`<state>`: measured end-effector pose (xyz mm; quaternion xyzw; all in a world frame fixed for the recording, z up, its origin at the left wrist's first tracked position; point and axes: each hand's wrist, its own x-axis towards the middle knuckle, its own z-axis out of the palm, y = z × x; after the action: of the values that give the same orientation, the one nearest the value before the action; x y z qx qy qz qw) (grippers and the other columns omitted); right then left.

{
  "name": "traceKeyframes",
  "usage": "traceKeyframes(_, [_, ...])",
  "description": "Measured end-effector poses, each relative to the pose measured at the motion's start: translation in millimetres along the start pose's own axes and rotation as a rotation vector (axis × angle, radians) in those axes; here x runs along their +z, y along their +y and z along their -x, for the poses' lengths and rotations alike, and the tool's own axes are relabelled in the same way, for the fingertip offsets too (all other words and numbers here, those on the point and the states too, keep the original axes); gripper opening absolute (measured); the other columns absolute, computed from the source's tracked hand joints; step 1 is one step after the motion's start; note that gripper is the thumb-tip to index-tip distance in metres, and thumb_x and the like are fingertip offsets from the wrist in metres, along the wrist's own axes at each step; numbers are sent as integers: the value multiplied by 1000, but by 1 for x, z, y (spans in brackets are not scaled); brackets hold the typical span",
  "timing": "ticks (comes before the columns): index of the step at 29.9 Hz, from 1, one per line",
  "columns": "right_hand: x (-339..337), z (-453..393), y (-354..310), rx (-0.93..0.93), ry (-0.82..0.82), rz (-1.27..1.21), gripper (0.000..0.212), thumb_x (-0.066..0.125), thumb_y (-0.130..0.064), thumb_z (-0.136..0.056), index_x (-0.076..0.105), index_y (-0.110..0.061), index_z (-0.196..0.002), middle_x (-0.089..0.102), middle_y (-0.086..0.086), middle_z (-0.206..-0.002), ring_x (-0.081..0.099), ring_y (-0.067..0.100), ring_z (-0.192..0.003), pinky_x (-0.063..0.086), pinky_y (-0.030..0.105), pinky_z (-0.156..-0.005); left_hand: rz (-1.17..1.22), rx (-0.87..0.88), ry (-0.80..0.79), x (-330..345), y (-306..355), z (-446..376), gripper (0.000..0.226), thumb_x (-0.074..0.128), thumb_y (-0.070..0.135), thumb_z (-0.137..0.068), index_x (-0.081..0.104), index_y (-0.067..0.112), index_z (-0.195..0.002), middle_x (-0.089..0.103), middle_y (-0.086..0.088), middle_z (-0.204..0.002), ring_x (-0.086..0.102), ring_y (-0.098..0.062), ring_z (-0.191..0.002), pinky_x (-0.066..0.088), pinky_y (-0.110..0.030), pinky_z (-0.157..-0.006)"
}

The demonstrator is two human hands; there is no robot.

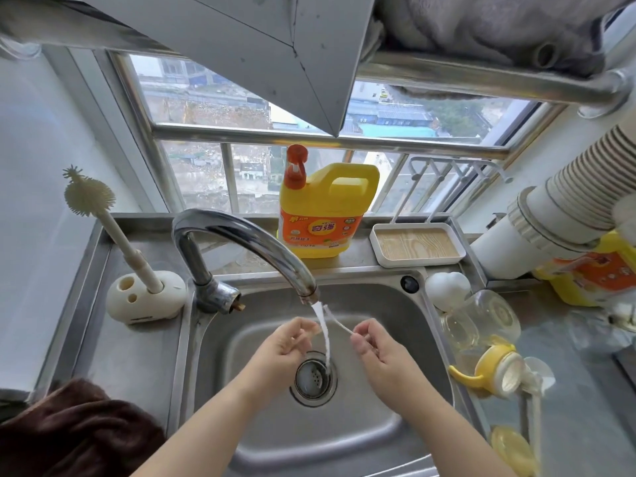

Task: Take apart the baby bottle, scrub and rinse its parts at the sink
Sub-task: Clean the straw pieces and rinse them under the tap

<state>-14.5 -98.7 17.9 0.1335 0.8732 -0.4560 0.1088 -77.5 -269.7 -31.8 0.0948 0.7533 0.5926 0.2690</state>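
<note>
The right hand (373, 346) pinched a thin straw (339, 325) under the running water (323, 332) to rinse it, while the left hand (289, 339) was loosely curled, its grip empty.

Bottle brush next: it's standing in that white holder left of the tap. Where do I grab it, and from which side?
Grip the bottle brush on its bare white handle, just above the holder. It leans up and left, bristle head on top, so come from above on the sink side and draw it out along its tilt. The faucet curves close by on the right.

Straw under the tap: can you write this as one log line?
step: rinsing | right hand: pinches thin straw | left hand: by stream | tap: running
</note>
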Motion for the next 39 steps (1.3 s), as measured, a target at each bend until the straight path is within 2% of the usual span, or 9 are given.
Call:
traceKeyframes(3, [-11,-4,3,-62,-3,66,16,46,-30,-97,51,-29,-82,50,-21,-62,43,1,-55,32,15,-53,61,-6,0,1,3,0,22,45,5,-97,58,22,-94,57,14,-84,54,14,-71,36,-3,-74])
traceKeyframes(8, [-23,-13,9,-100,24,186,17,52,-30,-93,53,-32,-76,51,-10,-73,46,7,-65,44,29,-65,103,2,39,4,11,0,23,46,8,-97,61,24,-103,65,-4,-104,58,-3,-93,39,-13,-88])
traceKeyframes(15, [-36,-23,5,-111,-31,264,24,55,-30,-90,51,-41,-69,54,-10,-78,51,7,-74,48,33,-72,118,101,32,6,22,0,22,49,12,-96,63,29,-92,64,-1,-98,59,8,-89,39,-4,-82])
traceKeyframes(18, [-44,-29,-2,-130,-76,378,13,55,-30,-91,62,-34,-81,52,-11,-78,50,3,-74,44,23,-69,-58,154,81,2,14,-4,14,50,42,-84,61,41,-93,63,-7,-98,60,-13,-96,46,-23,-89])
traceKeyframes(22, [-44,-38,-17,-220,-118,584,18,50,-31,-94,66,-24,-96,46,-12,-81,45,6,-76,36,24,-66,-326,175,77,-2,1,-9,29,44,52,-80,63,33,-92,59,10,-91,55,-11,-93,46,-44,-86])
traceKeyframes(26, [-38,-46,-27,-287,-108,497,17,51,-24,-94,65,-14,-94,49,-8,-85,49,13,-83,43,26,-76,-252,145,97,0,9,-9,8,50,38,-82,56,34,-80,58,19,-76,52,-4,-71,44,-29,-72])
traceKeyframes(30, [-35,-47,-29,-307,-87,525,17,48,-21,-95,63,-14,-95,56,-2,-93,53,18,-87,41,27,-74,-187,89,113,0,7,-7,33,55,18,-93,56,45,-75,56,21,-61,46,-1,-58,37,-18,-61])
traceKeyframes(34, [-36,-50,-36,-300,-20,653,18,49,-35,-93,64,-25,-96,62,-9,-98,55,13,-93,38,27,-70,-137,43,103,2,3,-1,21,55,17,-91,59,32,-77,53,16,-55,38,-3,-49,33,-19,-54])
traceKeyframes(39, [-29,-44,-38,-362,-145,594,15,55,-25,-90,67,-17,-92,63,-3,-92,57,17,-88,47,32,-75,-189,52,85,1,7,3,19,52,9,-93,52,22,-79,54,10,-68,49,0,-62,36,-15,-63])
